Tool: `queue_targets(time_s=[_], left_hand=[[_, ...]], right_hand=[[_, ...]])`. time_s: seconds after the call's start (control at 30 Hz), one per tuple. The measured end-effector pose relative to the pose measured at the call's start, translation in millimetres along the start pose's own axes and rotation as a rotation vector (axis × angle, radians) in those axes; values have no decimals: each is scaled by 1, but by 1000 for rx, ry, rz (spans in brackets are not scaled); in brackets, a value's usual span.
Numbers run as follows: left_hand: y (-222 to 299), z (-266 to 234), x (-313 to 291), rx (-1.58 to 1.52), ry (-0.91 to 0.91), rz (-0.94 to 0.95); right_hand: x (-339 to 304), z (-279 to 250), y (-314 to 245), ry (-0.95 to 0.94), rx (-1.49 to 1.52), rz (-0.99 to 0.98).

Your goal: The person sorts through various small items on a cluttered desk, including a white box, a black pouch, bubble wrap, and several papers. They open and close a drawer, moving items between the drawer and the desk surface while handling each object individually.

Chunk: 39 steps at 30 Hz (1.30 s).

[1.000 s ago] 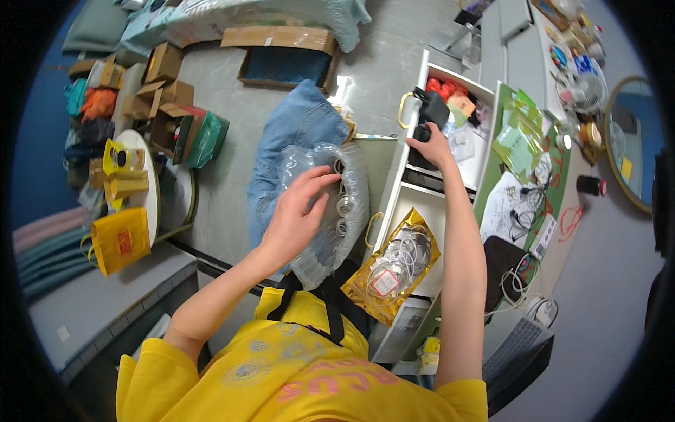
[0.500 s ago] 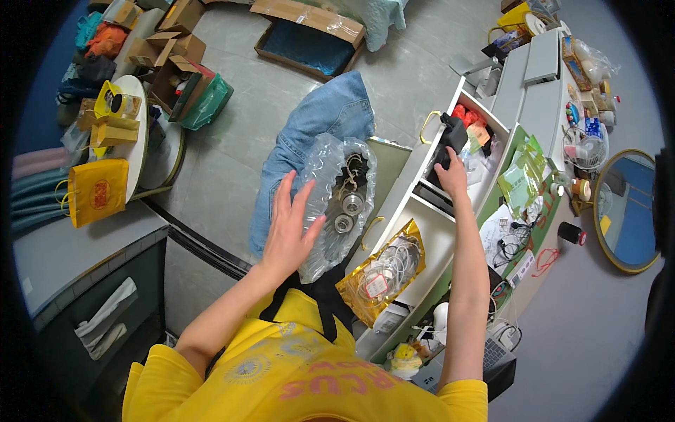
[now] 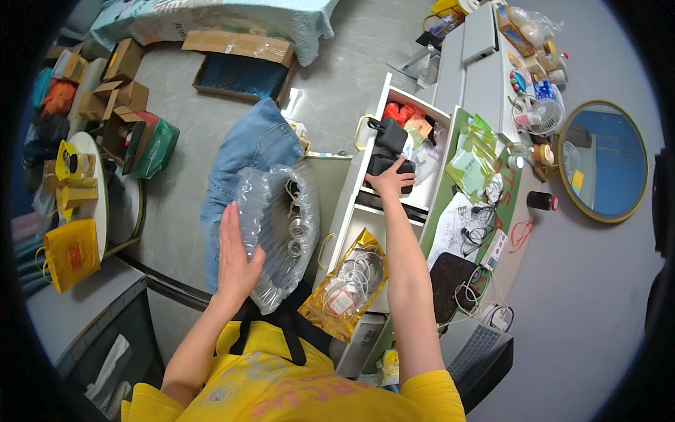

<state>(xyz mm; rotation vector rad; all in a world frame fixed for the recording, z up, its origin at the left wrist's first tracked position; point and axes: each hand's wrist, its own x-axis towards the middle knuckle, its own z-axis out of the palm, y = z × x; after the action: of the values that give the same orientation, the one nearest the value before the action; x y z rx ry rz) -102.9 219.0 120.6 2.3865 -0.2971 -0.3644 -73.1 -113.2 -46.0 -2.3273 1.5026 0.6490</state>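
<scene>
Grey tiled floor (image 3: 176, 84) ahead; your right hand (image 3: 391, 181), fingers spread, seems placed to grasp a black boxy case (image 3: 380, 164); lifting would need closure; your left hand (image 3: 239, 273) gapes wide.

Left of centre, our left grip (image 3: 239, 267) has straight fingers (image 3: 230, 228) pointing up, thumb (image 3: 258, 257) apart, while our right arm (image 3: 411, 302) extends from the lower edge to a splay-fingered right grip (image 3: 391, 181).
</scene>
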Motion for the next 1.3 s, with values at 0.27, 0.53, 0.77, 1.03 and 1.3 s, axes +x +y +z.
queue_targets(time_s=[0.27,0.53,0.77,1.03,1.3], left_hand=[[-3,0,3,-9,-8,39],[-4,0,4,-20,-15,77],[-4,-1,2,-5,-20,86],[-6,-4,4,-32,-48,50],[-11,-10,5,-232,-63,67]], right_hand=[[41,-36,57,-213,386,-428],[36,-49,95,305,625,-354],[7,-35,74,612,262,-315],[-38,-88,95,539,417,-338],[-266,-97,74,-212,1297,-364]])
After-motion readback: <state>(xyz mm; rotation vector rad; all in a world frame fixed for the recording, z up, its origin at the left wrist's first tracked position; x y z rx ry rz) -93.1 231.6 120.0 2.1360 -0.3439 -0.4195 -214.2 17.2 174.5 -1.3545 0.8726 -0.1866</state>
